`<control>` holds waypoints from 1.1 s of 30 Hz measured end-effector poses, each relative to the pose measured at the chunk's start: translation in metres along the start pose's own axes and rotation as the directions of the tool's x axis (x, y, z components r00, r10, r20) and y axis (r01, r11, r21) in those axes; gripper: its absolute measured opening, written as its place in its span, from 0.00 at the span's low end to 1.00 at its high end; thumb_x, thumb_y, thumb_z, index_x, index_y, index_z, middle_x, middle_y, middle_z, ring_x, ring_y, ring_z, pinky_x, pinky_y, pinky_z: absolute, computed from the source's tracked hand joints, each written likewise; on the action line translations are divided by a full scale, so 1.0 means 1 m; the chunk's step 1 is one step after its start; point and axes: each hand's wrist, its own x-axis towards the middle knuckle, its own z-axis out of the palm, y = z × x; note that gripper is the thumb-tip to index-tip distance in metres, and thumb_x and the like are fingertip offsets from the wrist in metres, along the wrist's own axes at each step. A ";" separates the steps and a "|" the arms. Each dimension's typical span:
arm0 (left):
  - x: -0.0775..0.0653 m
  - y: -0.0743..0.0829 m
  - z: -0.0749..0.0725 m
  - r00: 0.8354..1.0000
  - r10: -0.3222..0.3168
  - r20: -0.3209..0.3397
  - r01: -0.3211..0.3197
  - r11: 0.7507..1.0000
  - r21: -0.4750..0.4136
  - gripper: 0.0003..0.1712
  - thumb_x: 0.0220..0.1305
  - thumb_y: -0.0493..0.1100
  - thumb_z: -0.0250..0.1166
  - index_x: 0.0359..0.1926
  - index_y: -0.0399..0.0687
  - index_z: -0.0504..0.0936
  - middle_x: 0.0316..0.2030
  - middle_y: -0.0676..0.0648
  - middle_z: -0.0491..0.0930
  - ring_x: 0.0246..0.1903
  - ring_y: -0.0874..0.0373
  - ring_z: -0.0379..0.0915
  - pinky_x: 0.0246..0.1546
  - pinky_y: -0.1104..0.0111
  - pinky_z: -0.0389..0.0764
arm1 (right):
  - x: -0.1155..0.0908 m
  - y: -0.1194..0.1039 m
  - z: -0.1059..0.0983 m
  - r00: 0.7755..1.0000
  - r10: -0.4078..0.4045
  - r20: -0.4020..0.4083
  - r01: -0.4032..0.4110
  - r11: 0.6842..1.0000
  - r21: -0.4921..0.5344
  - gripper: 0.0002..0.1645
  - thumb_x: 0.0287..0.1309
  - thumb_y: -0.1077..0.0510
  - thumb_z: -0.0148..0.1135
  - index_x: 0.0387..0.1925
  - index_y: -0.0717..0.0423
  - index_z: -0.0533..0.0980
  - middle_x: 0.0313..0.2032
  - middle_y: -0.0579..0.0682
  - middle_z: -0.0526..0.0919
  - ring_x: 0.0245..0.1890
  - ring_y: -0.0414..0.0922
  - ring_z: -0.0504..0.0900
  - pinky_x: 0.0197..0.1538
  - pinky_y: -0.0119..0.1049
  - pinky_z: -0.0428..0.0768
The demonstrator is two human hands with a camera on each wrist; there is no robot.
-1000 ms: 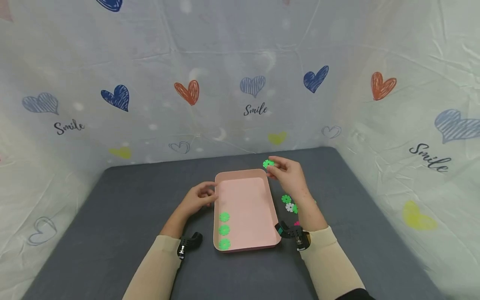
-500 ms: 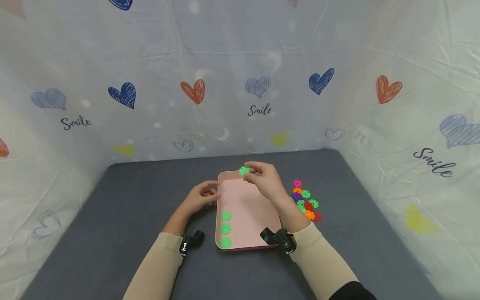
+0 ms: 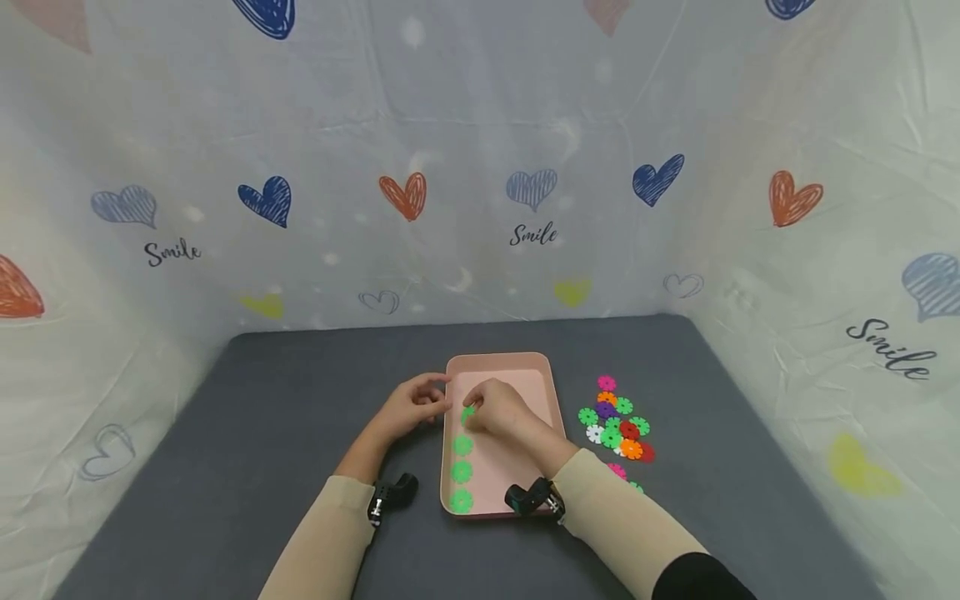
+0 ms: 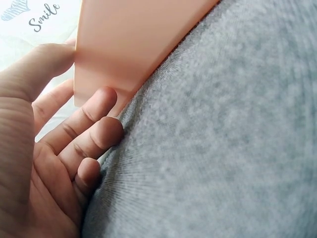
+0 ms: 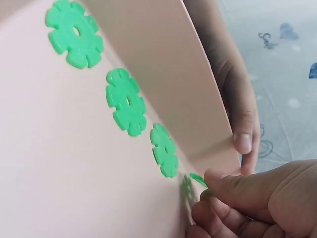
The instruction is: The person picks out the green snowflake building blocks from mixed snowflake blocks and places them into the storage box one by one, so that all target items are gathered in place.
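Note:
A pink tray [image 3: 536,362] lies on the dark table. Along its left side runs a column of green flower-shaped interlocking discs [image 3: 462,472], flat on the bottom. My right hand [image 3: 501,408] is over the tray, pinching another green interlocking disc [image 5: 198,179] between thumb and fingers. That disc is tilted just above the tray floor, beyond the far end of the column, its shadow beneath it. My left hand [image 3: 412,406] rests at the tray's left rim, thumb and index finger touching it. The other fingers of the left hand [image 4: 74,134] are loosely bent beside the outer wall.
Right of the tray lies a loose pile of interlocking discs [image 3: 628,430] in green, red, orange, purple, white and pink. The right forearm passes over the tray's right rim. A white curtain [image 3: 465,100] with printed hearts stands behind and beside the table.
My right hand has carried the green disc from beyond the tray's far right corner, leftward and down into the tray near the column. The left hand has stayed at the rim.

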 end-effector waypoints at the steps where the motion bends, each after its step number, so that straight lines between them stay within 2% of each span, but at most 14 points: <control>1: -0.001 0.000 0.000 1.000 0.002 -0.002 -0.002 1.000 0.001 0.28 0.67 0.35 0.70 0.66 0.34 0.75 0.33 0.45 0.82 0.25 0.57 0.74 0.29 0.66 0.77 | 0.002 0.001 0.002 1.000 -0.008 0.011 0.008 1.000 -0.002 0.17 0.50 0.66 0.78 0.44 0.63 0.86 0.31 0.47 0.81 0.30 0.42 0.75 0.35 0.34 0.74; 10: 0.003 0.003 0.003 0.999 0.033 0.002 -0.033 0.999 0.008 0.28 0.67 0.36 0.70 0.65 0.34 0.75 0.33 0.46 0.82 0.24 0.57 0.74 0.27 0.66 0.76 | 0.005 0.003 0.005 0.998 -0.030 0.060 0.039 0.990 -0.139 0.13 0.56 0.58 0.78 0.41 0.59 0.84 0.39 0.49 0.85 0.36 0.44 0.78 0.45 0.42 0.78; 15: 0.000 0.002 0.002 1.000 0.017 -0.010 -0.017 1.000 0.005 0.28 0.66 0.35 0.70 0.65 0.33 0.75 0.32 0.46 0.82 0.23 0.56 0.74 0.26 0.66 0.76 | -0.001 0.002 0.001 0.994 -0.046 0.098 0.056 0.993 -0.108 0.16 0.60 0.56 0.74 0.48 0.58 0.83 0.40 0.50 0.84 0.38 0.45 0.79 0.45 0.42 0.78; 18: -0.001 0.001 0.000 1.000 0.002 -0.011 -0.002 1.000 0.006 0.29 0.67 0.36 0.71 0.66 0.33 0.75 0.33 0.45 0.82 0.24 0.55 0.74 0.27 0.65 0.76 | -0.011 -0.001 -0.011 0.993 -0.060 0.105 0.066 0.996 -0.055 0.16 0.64 0.54 0.71 0.50 0.56 0.83 0.36 0.48 0.81 0.35 0.44 0.78 0.40 0.40 0.77; 21: 0.000 0.000 0.001 1.000 -0.013 -0.013 0.013 1.000 0.016 0.30 0.67 0.36 0.71 0.67 0.33 0.74 0.34 0.44 0.82 0.25 0.53 0.74 0.27 0.65 0.74 | -0.025 -0.001 -0.029 0.992 -0.090 0.093 0.089 0.996 0.014 0.12 0.66 0.53 0.70 0.47 0.54 0.84 0.33 0.47 0.79 0.31 0.44 0.76 0.36 0.38 0.75; 25: 0.000 0.004 -0.001 0.999 -0.029 -0.021 0.029 0.999 0.030 0.30 0.67 0.34 0.70 0.67 0.31 0.73 0.35 0.43 0.82 0.26 0.49 0.75 0.26 0.64 0.74 | -0.043 0.005 -0.054 0.989 -0.130 0.077 0.119 0.985 0.127 0.12 0.69 0.52 0.67 0.46 0.54 0.84 0.34 0.47 0.80 0.30 0.44 0.75 0.35 0.38 0.75; 28: -0.003 0.016 -0.001 1.000 -0.026 -0.011 0.026 0.999 0.026 0.29 0.67 0.32 0.69 0.66 0.28 0.73 0.35 0.41 0.82 0.26 0.46 0.75 0.27 0.63 0.75 | -0.053 0.015 -0.072 0.993 -0.107 0.046 0.097 0.979 0.178 0.13 0.70 0.51 0.65 0.49 0.55 0.83 0.36 0.49 0.80 0.28 0.45 0.73 0.33 0.38 0.74; 33: -0.011 0.038 0.001 1.000 -0.015 0.007 0.014 1.000 0.027 0.28 0.67 0.32 0.69 0.65 0.26 0.73 0.35 0.42 0.82 0.26 0.45 0.76 0.27 0.63 0.75 | -0.065 0.038 -0.100 0.995 -0.017 -0.100 0.034 0.985 0.172 0.16 0.71 0.51 0.65 0.51 0.57 0.82 0.39 0.53 0.81 0.31 0.50 0.75 0.34 0.41 0.75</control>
